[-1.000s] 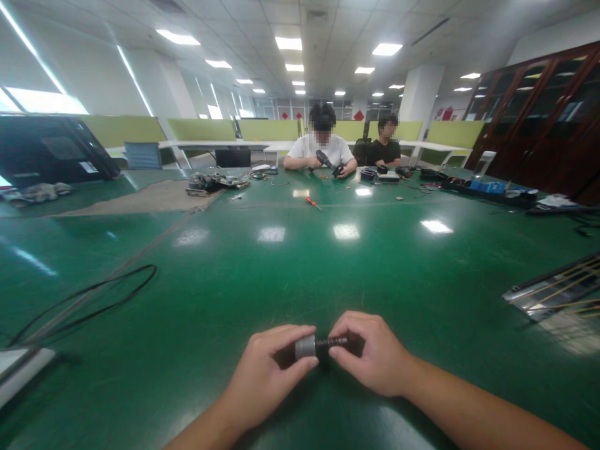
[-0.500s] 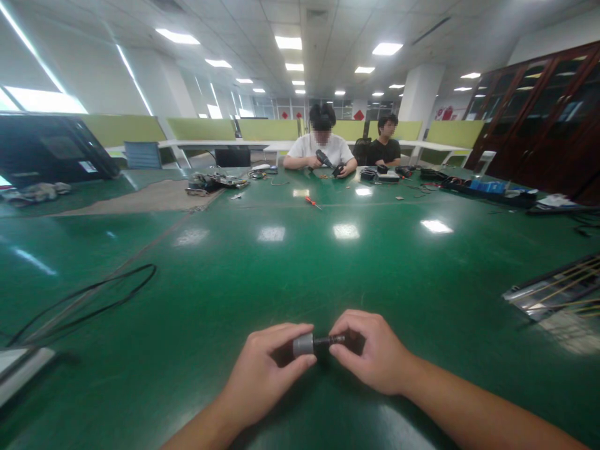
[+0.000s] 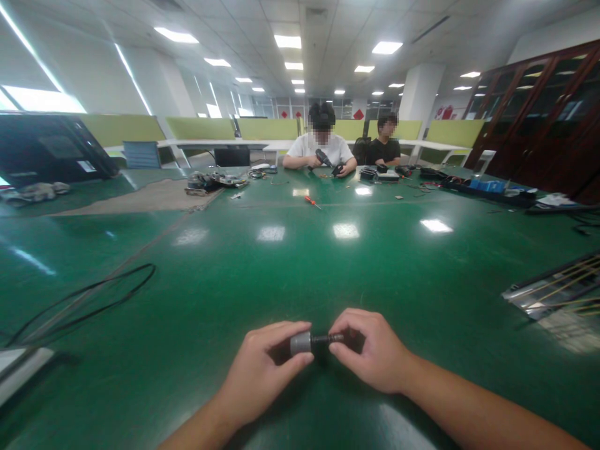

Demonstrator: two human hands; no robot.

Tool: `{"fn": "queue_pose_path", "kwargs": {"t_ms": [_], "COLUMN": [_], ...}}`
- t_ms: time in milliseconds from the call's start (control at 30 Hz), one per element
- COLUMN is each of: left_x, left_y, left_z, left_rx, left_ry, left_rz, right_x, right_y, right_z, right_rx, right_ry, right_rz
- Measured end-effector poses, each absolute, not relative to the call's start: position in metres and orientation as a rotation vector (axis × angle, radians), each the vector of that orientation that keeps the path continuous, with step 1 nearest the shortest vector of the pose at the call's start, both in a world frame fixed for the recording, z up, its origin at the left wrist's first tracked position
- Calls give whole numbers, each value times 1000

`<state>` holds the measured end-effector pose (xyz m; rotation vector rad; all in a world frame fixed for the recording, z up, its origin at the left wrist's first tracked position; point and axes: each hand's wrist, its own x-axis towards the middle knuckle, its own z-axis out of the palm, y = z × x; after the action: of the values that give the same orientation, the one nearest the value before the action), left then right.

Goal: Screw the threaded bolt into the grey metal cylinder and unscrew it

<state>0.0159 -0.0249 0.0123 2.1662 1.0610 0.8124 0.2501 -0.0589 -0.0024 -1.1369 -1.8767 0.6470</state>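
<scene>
At six o'clock, the left hand has fingers clamped on the grey cylinder, the right hand pinches the dark rod toward three o'clock, and uneven pinching could let them drop onto the table.

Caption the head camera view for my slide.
Gray cylinder in the left hand, right hand at its dark rod, over a green table.
</scene>
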Motion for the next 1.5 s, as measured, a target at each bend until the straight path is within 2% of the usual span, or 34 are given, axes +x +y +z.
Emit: {"fn": "queue_pose_path", "kwargs": {"t_ms": [1500], "left_x": [10], "left_y": [-21], "left_z": [13], "left_rx": [2111], "left_ry": [1103], "left_rz": [814], "right_x": [253], "right_y": [-57], "right_z": [-4], "right_rx": [-1170], "right_ry": [-1849], "right_rz": [631]}}
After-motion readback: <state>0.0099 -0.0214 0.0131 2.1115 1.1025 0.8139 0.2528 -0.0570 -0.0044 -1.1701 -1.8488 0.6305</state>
